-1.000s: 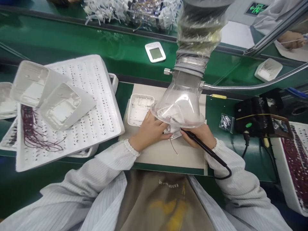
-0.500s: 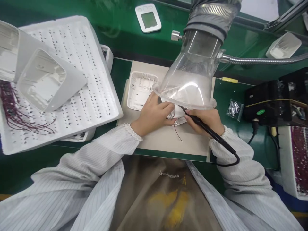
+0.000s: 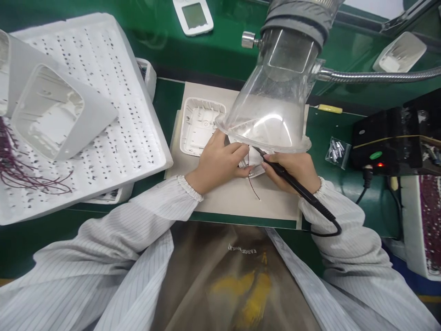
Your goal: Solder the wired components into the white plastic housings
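Observation:
In my right hand (image 3: 292, 170) is a black soldering iron (image 3: 296, 184), held like a pen, its tip pointing left under the clear fume hood (image 3: 268, 115). My left hand (image 3: 222, 161) is closed, thumb and fingers together at a thin dark red wire (image 3: 254, 187) whose loose end hangs onto the mat. Beneath both hands' fingertips lies a white plastic part (image 3: 257, 171), mostly covered by the hood and fingers. The iron's tip is close to my left fingertips; whether it touches anything is hidden. A white open housing (image 3: 200, 126) sits just beyond my left hand.
A white foam tray (image 3: 138, 133) carrying white housings (image 3: 65, 112) and red wires (image 3: 31, 174) stands left. Rightward are a bag of metal pieces (image 3: 337, 152), a yellow-handled tool (image 3: 330, 109) and a black box (image 3: 382, 142). A white display unit (image 3: 194, 16) is at the back.
The camera view has shifted slightly, moving the bench items up and a little left. A red light now shows on the black box. Both hands keep nearly the same pose.

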`<move>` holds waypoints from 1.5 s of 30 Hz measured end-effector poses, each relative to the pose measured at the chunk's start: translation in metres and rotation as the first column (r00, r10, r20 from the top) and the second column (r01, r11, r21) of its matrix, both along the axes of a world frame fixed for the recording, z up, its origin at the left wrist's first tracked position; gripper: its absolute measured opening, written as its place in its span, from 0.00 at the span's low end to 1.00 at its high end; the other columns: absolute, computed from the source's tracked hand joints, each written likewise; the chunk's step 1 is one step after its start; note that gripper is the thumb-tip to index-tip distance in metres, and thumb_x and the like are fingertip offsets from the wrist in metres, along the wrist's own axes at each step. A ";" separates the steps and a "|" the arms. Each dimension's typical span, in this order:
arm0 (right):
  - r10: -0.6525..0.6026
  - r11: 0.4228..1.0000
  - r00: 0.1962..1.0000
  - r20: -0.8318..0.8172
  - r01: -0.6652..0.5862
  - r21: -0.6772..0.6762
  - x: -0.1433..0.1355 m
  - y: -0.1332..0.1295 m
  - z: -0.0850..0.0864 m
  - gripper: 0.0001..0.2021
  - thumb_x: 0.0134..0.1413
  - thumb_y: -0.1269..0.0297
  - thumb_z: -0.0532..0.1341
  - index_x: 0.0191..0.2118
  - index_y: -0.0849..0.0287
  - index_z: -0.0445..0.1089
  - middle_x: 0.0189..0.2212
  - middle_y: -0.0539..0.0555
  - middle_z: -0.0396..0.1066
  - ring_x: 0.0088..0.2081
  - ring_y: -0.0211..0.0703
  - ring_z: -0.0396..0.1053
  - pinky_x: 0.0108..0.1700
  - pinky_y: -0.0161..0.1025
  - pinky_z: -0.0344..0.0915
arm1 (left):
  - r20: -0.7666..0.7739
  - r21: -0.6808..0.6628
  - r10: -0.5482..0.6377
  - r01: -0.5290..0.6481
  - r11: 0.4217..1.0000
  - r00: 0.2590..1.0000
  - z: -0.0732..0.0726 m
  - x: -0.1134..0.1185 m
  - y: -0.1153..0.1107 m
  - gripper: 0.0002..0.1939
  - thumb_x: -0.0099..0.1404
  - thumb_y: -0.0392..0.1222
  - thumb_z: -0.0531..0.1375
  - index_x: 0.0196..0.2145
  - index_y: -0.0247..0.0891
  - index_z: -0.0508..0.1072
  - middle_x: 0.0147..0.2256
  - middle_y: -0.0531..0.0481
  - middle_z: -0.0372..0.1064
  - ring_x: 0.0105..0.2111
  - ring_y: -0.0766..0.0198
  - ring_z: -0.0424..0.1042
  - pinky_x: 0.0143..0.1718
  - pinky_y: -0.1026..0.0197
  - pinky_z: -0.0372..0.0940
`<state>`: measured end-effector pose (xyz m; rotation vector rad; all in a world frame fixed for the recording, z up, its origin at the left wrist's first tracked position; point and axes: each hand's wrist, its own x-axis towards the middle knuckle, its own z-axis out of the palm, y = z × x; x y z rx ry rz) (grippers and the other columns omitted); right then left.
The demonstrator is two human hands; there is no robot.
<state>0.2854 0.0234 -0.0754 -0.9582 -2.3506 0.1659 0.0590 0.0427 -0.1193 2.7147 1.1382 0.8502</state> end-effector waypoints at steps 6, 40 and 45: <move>-0.010 1.000 1.000 -0.011 0.010 0.004 -0.001 -0.001 0.000 0.04 0.61 0.67 0.62 0.40 0.51 0.67 0.29 0.50 0.78 0.28 0.45 0.78 0.28 0.39 0.72 | -0.016 0.004 -0.003 0.003 1.000 1.000 -0.002 0.000 0.001 0.16 0.68 0.54 0.60 0.45 0.39 0.74 0.38 0.43 0.75 0.54 0.39 0.67 0.52 0.35 0.64; -0.090 0.995 0.996 -0.027 0.089 -0.049 -0.002 -0.003 -0.006 0.04 0.61 0.64 0.60 0.35 0.49 0.71 0.27 0.50 0.77 0.28 0.46 0.76 0.30 0.42 0.73 | -0.018 -0.066 0.033 -0.034 0.997 0.999 0.000 0.002 0.001 0.21 0.66 0.55 0.61 0.51 0.41 0.74 0.42 0.42 0.75 0.55 0.39 0.66 0.55 0.37 0.61; -0.086 0.996 0.973 -0.214 0.082 -0.030 0.011 0.002 -0.010 0.01 0.58 0.64 0.63 0.34 0.52 0.72 0.25 0.50 0.77 0.25 0.45 0.75 0.25 0.40 0.71 | 0.050 -0.066 0.104 -0.100 0.993 0.993 0.002 0.003 0.000 0.35 0.59 0.57 0.67 0.57 0.35 0.68 0.48 0.36 0.73 0.57 0.36 0.64 0.57 0.37 0.58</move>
